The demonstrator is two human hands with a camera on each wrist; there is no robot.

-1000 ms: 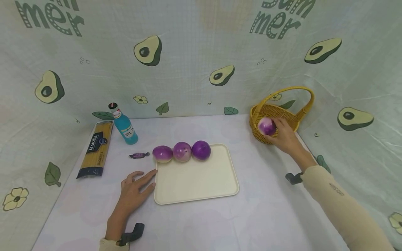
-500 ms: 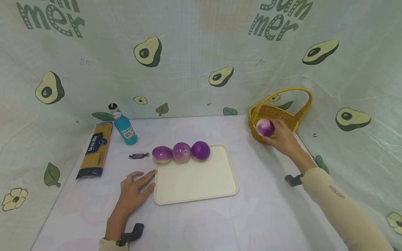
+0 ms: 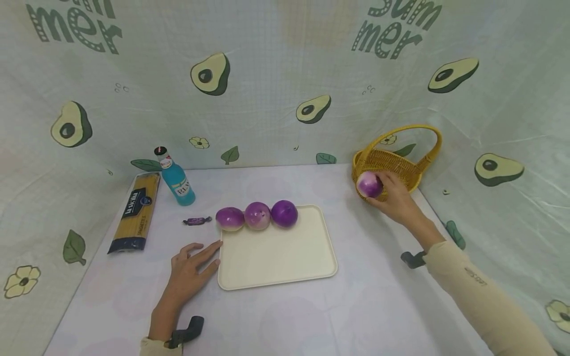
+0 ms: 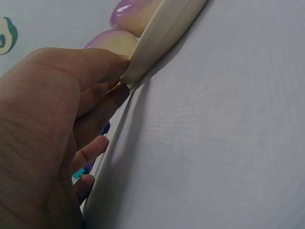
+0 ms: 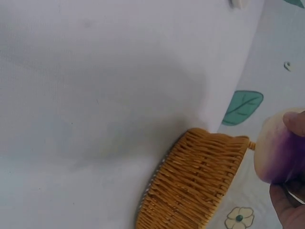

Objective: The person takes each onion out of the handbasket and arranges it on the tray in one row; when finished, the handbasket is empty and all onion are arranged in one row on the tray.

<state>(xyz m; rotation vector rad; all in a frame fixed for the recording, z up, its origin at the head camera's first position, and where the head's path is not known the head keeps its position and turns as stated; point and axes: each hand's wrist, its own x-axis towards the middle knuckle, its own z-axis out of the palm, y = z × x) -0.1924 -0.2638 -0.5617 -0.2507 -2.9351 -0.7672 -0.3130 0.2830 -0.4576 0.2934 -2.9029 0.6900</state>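
My right hand (image 3: 395, 197) grips a round purple-and-white, onion-like vegetable (image 3: 369, 185), thumb below and fingers on its far side. In the head view it overlaps the front left of the yellow wicker basket (image 3: 423, 179); the right wrist view has it beside the basket's woven wall (image 5: 195, 176), above rim level. My left hand (image 3: 192, 271) rests at the left edge of a cream tray (image 3: 278, 257), fingertips touching the rim. Along the tray's far edge sit three similar vegetables in a row: a left one (image 3: 230, 219), a middle one (image 3: 258, 216) and a darker right one (image 3: 285, 213).
A blue bottle (image 3: 177, 182) stands at the back left, beside a spaghetti pack (image 3: 135, 212) lying on the table. A purple wrapped candy (image 3: 197, 221) lies left of the vegetables. Behind rises a curtain (image 3: 267, 64) printed with avocados, and the basket's handle (image 3: 403, 129) arches upward.
My right hand has shifted slightly left and toward me with the vegetable, from over the basket's middle to its front left side. The left hand and tray stay put.
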